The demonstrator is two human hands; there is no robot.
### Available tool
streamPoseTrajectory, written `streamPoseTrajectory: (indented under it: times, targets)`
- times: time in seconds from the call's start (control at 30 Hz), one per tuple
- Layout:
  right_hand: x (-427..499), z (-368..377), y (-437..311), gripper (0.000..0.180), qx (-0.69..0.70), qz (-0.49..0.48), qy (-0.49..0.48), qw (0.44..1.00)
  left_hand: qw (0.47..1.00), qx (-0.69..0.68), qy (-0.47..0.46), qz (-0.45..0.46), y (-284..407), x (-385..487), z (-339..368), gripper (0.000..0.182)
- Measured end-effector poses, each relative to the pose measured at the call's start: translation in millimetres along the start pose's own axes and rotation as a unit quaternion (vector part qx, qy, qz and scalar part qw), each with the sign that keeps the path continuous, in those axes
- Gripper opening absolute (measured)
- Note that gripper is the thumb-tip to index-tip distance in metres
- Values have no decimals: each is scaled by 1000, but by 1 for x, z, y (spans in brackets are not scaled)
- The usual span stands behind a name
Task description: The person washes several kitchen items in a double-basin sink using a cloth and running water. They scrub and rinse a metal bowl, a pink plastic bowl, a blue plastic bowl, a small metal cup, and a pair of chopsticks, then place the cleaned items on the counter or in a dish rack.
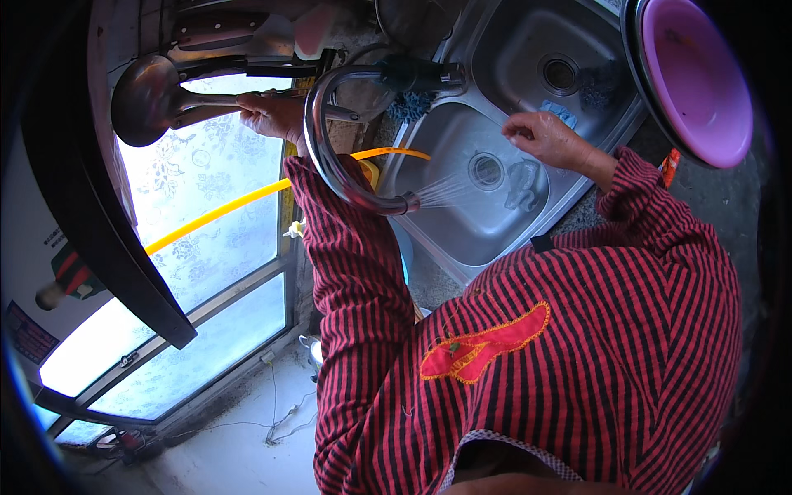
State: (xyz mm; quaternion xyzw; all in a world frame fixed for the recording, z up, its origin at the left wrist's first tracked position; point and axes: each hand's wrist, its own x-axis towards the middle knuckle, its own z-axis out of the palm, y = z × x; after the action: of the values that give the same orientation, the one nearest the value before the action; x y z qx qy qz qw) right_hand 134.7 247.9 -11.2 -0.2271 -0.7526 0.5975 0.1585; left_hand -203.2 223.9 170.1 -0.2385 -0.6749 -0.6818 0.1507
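My left hand [269, 116], at the upper left, is closed around the handle of a metal ladle [145, 100]; its bowl points left, before the window. A second long handle runs close beneath the ladle's, and whether my fingers hold it too is unclear. My right hand [547, 139] hovers over the divider between two steel sink basins, fingers curled; nothing shows in it, but the palm is hidden. Water sprays from the curved chrome faucet [318, 133] into the nearer basin [451, 238], where a crumpled, translucent or grey item [523, 184] lies beside the drain [486, 171].
A light blue cloth [559, 114] and a dark scrubber lie in the farther basin [513, 37]. Pink and dark basins [696, 80] stand at the upper right. Cleavers [266, 37] hang at the upper left. A yellow hose [216, 213] crosses the frosted window [210, 154].
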Motion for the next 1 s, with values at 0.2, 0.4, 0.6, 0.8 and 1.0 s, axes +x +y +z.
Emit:
streamPoseTrajectory:
  times: [0.2, 0.4, 0.6, 0.8, 1.0]
  targets:
    - [75, -8, -54, 26, -1, -191, 44, 981, 995, 88, -54, 12, 2, 6, -13, 92]
    - [130, 88, -84, 59, -56, -271, 117, 954, 973, 93, -176, -120, 31, -2, -17, 94]
    - [156, 71, -138, 33, -106, -294, 119, 942, 960, 131, -227, -98, 63, -30, -16, 86]
    - [189, 84, -137, 17, 25, -206, 76, 975, 957, -23, -257, -131, 48, -10, -33, 77]
    - [207, 93, -128, 27, 49, -293, 53, 954, 962, -29, -264, -65, 65, 13, -25, 73]
